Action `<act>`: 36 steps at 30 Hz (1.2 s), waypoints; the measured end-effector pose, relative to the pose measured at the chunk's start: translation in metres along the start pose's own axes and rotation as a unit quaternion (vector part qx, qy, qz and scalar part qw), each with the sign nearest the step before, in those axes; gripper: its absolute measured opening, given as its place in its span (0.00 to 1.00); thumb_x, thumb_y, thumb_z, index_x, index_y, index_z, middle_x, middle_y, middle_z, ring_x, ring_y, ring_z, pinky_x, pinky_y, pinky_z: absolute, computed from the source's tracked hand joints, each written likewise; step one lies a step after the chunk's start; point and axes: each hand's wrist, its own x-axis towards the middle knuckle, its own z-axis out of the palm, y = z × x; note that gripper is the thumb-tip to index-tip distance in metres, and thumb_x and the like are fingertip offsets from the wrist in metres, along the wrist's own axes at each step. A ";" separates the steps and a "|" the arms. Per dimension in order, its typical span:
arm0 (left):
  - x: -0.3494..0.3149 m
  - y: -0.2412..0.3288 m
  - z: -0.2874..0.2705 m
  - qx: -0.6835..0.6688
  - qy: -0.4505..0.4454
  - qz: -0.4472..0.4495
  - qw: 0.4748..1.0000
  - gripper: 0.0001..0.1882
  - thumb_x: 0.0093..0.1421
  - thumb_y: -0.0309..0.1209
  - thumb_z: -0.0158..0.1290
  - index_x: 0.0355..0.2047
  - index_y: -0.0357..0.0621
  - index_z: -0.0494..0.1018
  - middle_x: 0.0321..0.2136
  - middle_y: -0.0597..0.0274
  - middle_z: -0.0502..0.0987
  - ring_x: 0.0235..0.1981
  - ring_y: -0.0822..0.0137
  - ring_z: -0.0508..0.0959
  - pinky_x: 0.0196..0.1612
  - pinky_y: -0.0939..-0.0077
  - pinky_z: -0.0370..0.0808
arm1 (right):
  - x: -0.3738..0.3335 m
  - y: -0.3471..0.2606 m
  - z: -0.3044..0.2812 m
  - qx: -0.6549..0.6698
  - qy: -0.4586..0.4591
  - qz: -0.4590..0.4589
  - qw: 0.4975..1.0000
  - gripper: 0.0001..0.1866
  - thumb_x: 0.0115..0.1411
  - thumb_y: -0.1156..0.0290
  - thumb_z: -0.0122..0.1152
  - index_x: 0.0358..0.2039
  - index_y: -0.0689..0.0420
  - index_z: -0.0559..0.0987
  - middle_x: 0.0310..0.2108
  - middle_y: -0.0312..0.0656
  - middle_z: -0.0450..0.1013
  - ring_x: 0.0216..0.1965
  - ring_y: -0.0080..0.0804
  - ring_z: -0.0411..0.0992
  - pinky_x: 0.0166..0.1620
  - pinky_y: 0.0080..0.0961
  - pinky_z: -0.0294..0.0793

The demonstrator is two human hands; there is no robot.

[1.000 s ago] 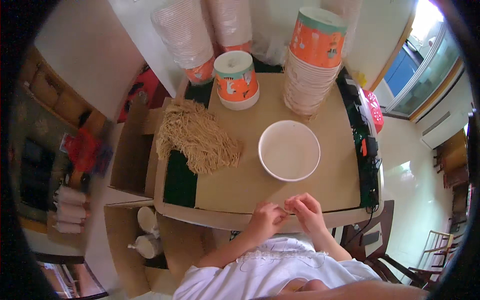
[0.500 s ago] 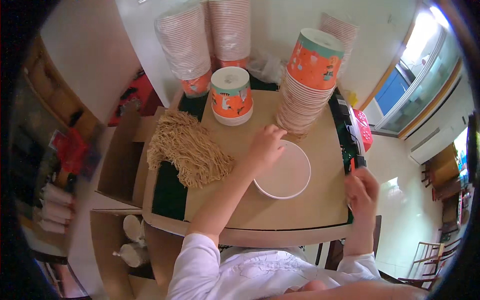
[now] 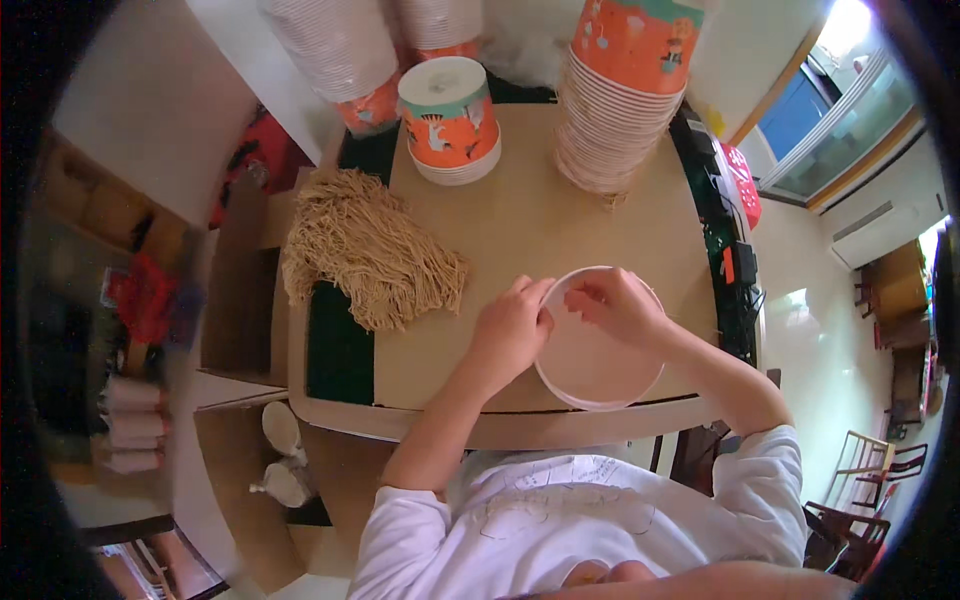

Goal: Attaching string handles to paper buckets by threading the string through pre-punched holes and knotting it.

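Note:
A white round paper tub [image 3: 600,375] stands mouth up near the table's front edge. My left hand [image 3: 508,332] grips its left rim, thumb toward the opening. Over the tub's mouth is my right hand [image 3: 622,308], its fingers curled together near the far rim; whatever they may pinch is too small to make out. Left of the tub lies a heap of tan twisted cords [image 3: 375,255]. Beyond it, a short stack of orange and green printed tubs [image 3: 450,125] rests upside down. A tall stack of the same tubs [image 3: 620,110] rises at the far right.
Brown cardboard [image 3: 520,220] covers much of the table, over a dark green surface. Plastic-wrapped tub stacks [image 3: 340,50] stand against the wall. Black boxes [image 3: 740,265] and a red box [image 3: 742,185] line the right edge. Open cartons [image 3: 235,440] sit at the lower left.
My right hand has come from the table's right edge to the tub's mouth. The tub is nearer the front edge, and my left hand has moved with it. The view has shifted.

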 end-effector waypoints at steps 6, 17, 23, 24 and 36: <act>-0.001 -0.026 0.004 -0.174 -0.006 -0.069 0.982 0.11 0.58 0.24 0.47 0.42 0.39 0.72 0.35 0.56 0.73 0.33 0.65 0.75 0.36 0.76 0.71 | -0.004 0.017 0.017 0.161 -0.037 0.037 0.985 0.07 0.56 0.74 0.54 0.33 0.63 0.77 0.25 0.40 0.74 0.25 0.22 0.71 0.31 0.21 0.72; -0.011 0.010 -0.023 -0.149 0.058 0.061 0.985 0.16 0.49 0.19 0.56 0.41 0.41 0.74 0.34 0.63 0.73 0.31 0.72 0.74 0.34 0.81 0.72 | -0.026 -0.022 -0.013 0.217 -0.107 0.070 0.968 0.10 0.60 0.67 0.53 0.35 0.61 0.78 0.21 0.33 0.70 0.24 0.18 0.66 0.29 0.16 0.66; -0.013 0.019 -0.019 -0.235 0.002 0.061 0.970 0.16 0.46 0.20 0.59 0.37 0.43 0.77 0.30 0.63 0.75 0.29 0.71 0.75 0.32 0.79 0.72 | -0.033 -0.039 -0.021 0.158 -0.110 0.051 0.980 0.11 0.59 0.67 0.55 0.36 0.59 0.79 0.19 0.30 0.67 0.23 0.13 0.62 0.27 0.15 0.62; -0.014 0.021 -0.020 -0.197 0.018 0.084 0.977 0.13 0.47 0.22 0.59 0.36 0.43 0.77 0.29 0.62 0.75 0.29 0.69 0.76 0.30 0.78 0.72 | -0.034 -0.037 -0.021 0.160 -0.110 0.053 0.980 0.11 0.59 0.67 0.55 0.36 0.59 0.79 0.19 0.30 0.67 0.23 0.13 0.62 0.27 0.15 0.62; -0.011 0.026 -0.021 -0.166 0.031 0.058 0.984 0.05 0.56 0.26 0.51 0.25 0.37 0.72 0.23 0.58 0.72 0.24 0.69 0.72 0.25 0.77 0.67 | -0.033 -0.031 -0.012 0.106 -0.005 -0.037 0.994 0.04 0.56 0.75 0.57 0.26 0.59 0.73 0.18 0.25 0.61 0.19 0.10 0.54 0.22 0.12 0.52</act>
